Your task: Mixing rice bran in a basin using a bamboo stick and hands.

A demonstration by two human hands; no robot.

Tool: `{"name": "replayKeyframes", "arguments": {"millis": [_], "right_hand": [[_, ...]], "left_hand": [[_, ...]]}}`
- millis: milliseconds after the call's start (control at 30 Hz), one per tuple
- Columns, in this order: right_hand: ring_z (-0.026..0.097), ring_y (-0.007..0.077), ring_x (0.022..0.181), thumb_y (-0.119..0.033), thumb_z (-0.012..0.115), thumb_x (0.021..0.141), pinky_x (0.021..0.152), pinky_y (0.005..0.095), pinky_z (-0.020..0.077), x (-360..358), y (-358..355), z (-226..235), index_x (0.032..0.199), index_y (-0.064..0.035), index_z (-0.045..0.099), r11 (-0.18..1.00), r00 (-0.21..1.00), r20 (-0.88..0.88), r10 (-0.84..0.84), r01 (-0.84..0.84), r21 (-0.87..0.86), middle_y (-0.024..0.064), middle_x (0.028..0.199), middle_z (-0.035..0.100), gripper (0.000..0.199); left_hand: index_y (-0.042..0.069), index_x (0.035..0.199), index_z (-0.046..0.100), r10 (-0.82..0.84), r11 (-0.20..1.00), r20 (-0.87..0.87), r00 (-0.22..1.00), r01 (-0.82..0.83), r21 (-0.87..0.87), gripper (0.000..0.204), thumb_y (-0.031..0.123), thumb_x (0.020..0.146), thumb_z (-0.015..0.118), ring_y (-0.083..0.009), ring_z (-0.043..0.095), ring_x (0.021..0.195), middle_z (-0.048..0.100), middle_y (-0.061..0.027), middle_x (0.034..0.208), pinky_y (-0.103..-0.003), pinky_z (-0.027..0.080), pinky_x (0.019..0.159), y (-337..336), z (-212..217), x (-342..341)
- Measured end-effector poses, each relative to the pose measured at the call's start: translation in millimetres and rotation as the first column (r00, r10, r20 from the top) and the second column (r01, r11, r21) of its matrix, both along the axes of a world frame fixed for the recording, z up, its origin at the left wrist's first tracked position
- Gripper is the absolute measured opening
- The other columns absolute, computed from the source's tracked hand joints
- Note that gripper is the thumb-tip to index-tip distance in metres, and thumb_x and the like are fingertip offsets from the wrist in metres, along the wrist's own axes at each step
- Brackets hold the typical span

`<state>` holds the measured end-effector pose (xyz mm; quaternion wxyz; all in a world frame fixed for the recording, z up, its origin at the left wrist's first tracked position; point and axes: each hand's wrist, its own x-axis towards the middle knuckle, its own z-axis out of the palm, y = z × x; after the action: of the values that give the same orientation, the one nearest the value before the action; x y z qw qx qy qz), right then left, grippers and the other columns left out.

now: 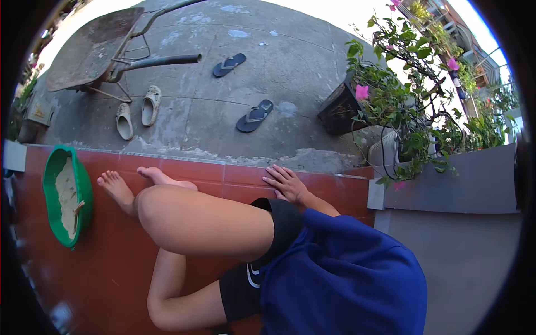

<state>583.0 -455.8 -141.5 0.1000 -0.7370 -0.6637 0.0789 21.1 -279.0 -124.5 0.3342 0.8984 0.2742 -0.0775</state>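
The grip of the right hand [286,184] was released, its palm down and fingers spread on the red tiled floor [111,268], well right of the green tub [84,187]. The left hand lay outside the view; its grip could not be told. Just right of the tub rested a bare foot [118,190]. The tub held pale granular material [66,190] and a brown twig-like piece [79,207], neither touched by the visible hand; how much handling was complete or outstanding could not be judged. Beyond the tub stood a wheelbarrow [100,53].

Plastic basin [84,192], smooth tiles [111,273] (rather glossy), rough concrete [204,123].
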Motion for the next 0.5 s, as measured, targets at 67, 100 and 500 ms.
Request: {"name": "replayKeyframes", "arguments": {"millis": [67, 100, 500], "right_hand": [[0.030, 0.0339, 0.157, -0.026, 0.059, 0.089, 0.126, 0.0516, 0.0252, 2.1, -1.3, 1.3, 0.161, -0.0233, 0.044, 1.000, 1.000, -0.018, 0.003, -0.003, 0.001, 0.0113, 0.170, 0.034, 0.073], [0.030, 0.0339, 0.157, -0.026, 0.059, 0.089, 0.126, 0.0516, 0.0252, 6.0, -11.9, 2.3, 0.161, -0.0233, 0.044, 1.000, 0.999, -0.031, -0.016, 0.016, -0.022, 0.0113, 0.170, 0.034, 0.073], [0.033, 0.0274, 0.157, -0.036, 0.048, 0.101, 0.124, 0.0450, 0.0269, 2.5, -35.5, -20.1, 0.158, -0.0233, 0.047, 0.999, 0.988, 0.155, -0.024, 0.020, 0.027, 0.0068, 0.170, 0.035, 0.058]], "left_hand": [[0.015, 0.144, 0.060, -0.038, 0.992, 0.052, 0.998, 0.043, -0.114, 0.042, 0.031, 0.106, 0.056, -0.0248, 0.051, 0.141, 0.052, -0.0117, 0.155, -0.047, 0.042, 0.114, -20.1, -27.4, 34.0], [0.015, 0.144, 0.061, -0.039, 0.988, 0.049, 0.998, 0.046, -0.149, 0.042, 0.031, 0.106, 0.056, -0.0247, 0.051, 0.140, 0.052, -0.0118, 0.154, -0.046, 0.042, 0.114, -29.5, -29.6, 42.2], [0.011, 0.136, 0.065, 0.644, 0.740, 0.037, 0.764, -0.634, 0.226, 0.036, 0.027, 0.106, 0.054, -0.0236, 0.058, 0.132, 0.059, -0.0126, 0.146, -0.042, 0.046, 0.109, -68.6, 132.4, -88.7]]}}
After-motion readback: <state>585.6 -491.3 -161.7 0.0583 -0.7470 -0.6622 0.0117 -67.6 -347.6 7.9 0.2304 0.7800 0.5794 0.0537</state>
